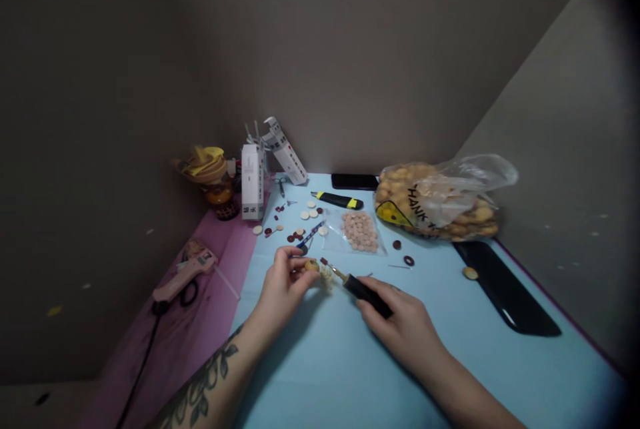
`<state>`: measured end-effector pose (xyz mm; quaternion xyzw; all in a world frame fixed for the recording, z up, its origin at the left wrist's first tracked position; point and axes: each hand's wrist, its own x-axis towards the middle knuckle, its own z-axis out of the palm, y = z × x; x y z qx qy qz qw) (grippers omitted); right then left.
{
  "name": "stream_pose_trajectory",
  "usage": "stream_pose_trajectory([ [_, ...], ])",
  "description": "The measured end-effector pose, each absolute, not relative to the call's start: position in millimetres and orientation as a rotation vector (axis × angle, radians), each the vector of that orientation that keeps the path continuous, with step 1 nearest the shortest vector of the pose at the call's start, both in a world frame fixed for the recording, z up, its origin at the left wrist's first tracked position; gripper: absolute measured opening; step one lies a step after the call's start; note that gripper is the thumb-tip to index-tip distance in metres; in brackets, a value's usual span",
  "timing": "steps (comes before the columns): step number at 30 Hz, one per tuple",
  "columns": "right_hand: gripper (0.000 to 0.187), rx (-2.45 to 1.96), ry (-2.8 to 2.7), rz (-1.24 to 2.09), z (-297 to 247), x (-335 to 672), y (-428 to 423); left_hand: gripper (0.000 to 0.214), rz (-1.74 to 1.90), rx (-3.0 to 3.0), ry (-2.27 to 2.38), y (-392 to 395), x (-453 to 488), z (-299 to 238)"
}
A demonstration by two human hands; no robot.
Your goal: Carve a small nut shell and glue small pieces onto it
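Observation:
My left hand (285,282) pinches a small round yellowish wooden piece (312,265) just above the light blue table mat (350,362). My right hand (400,325) grips a tool with a black handle (367,294); its thin metal tip points left and up, ending close to the round piece. A pale bit of shavings or fibre (327,279) lies under the tip.
A clear bag of wooden discs (360,231), loose white and dark red discs, a yellow-black utility knife (337,200), a phone (354,181) and a plastic bag of round pieces (440,205) lie further back. A pink glue gun (183,275) rests at left, a black tray (505,289) at right.

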<state>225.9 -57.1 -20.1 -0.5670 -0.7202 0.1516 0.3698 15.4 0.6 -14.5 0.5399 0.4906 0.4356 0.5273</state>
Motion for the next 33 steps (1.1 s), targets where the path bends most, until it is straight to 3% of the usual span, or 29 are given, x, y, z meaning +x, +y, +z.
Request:
stream_pose_trajectory([
  [27, 0.03, -1.427, -1.846, 0.454, -19.6, 220.4, -59.8, 0.034, 1.051, 1.288, 1.148, -0.9, 16.0, -14.1],
  [33, 0.031, -1.464, -1.818, 0.404, -19.0, 225.1, -58.2, 0.037, 1.07, 1.054, 1.059, 1.2, 16.8, -11.1],
])
